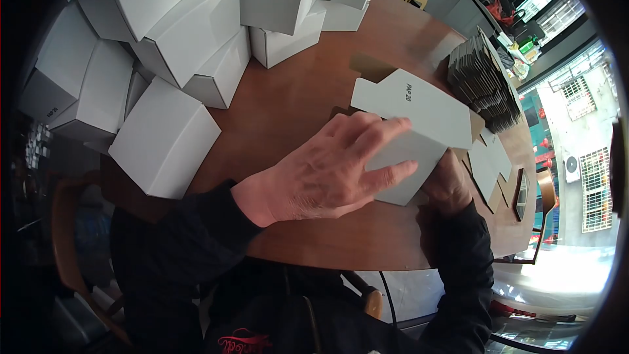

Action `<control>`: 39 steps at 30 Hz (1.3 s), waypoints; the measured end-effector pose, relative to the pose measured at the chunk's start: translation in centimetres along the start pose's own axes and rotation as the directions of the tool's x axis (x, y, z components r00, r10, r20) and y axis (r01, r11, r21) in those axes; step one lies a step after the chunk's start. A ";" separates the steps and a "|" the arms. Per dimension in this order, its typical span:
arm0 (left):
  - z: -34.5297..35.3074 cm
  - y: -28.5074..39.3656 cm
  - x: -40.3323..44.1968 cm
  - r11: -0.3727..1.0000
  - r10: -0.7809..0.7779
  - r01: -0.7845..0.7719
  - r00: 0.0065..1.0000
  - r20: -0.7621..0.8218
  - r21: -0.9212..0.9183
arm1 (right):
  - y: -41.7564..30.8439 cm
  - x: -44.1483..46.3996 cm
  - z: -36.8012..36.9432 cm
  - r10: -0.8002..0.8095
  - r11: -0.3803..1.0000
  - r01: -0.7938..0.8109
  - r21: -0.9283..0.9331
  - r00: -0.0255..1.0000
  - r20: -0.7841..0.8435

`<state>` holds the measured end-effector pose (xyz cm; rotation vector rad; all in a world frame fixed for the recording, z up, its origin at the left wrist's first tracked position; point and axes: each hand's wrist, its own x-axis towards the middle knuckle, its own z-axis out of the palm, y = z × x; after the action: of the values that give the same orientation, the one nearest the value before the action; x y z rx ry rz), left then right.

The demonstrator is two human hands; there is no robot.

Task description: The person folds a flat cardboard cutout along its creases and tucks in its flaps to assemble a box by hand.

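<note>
A partly folded white cardboard box (419,111), printed "PAP 20", stands at an angle over the table, its brown inner flaps sticking out at the far and right sides. My left hand (327,164) lies against its near left side, thumb and fingers stretched out and apart. At the lower right edge of the box is my right hand (451,183), bent around the cardboard. Its fingertips are hidden behind the box, but it appears to grip that edge.
Several finished white boxes (167,137) are piled on the left and far left of the brown round table (295,98). Flat cardboard blanks (481,78) stand stacked at the right, with loose blanks (486,167) nearer me. A wooden chair (545,203) is beyond the right edge.
</note>
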<state>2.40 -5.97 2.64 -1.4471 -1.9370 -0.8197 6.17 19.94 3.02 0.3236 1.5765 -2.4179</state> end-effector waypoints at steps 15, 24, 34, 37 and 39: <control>-2.9 1.9 1.6 0.477 -0.784 0.460 0.608 -0.126 -0.749 | 3.7 1.3 -2.0 -0.284 -0.511 0.576 -0.638 0.588 0.758; -4.6 1.0 1.8 0.339 -0.900 0.659 0.436 -0.027 -0.672 | 3.5 0.9 -0.5 -0.270 -0.441 0.539 -0.717 0.682 0.680; -4.6 -0.4 1.7 -0.115 -0.818 0.578 0.406 0.407 -0.808 | 3.3 0.8 -1.2 -0.199 -0.425 0.571 -0.702 0.698 0.688; -5.2 -0.7 2.0 -0.315 -0.760 0.482 0.388 0.521 -0.818 | 2.8 1.1 -0.8 -0.133 -0.383 0.601 -0.701 0.716 0.686; -5.3 -0.5 2.2 -0.353 -0.748 0.485 0.368 0.553 -0.800 | 2.6 0.9 -0.7 -0.146 -0.264 0.596 -0.758 0.753 0.642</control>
<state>1.85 -8.83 7.64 -0.1759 -1.8464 -3.1646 6.21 19.48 0.27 -1.0211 2.9937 -0.4684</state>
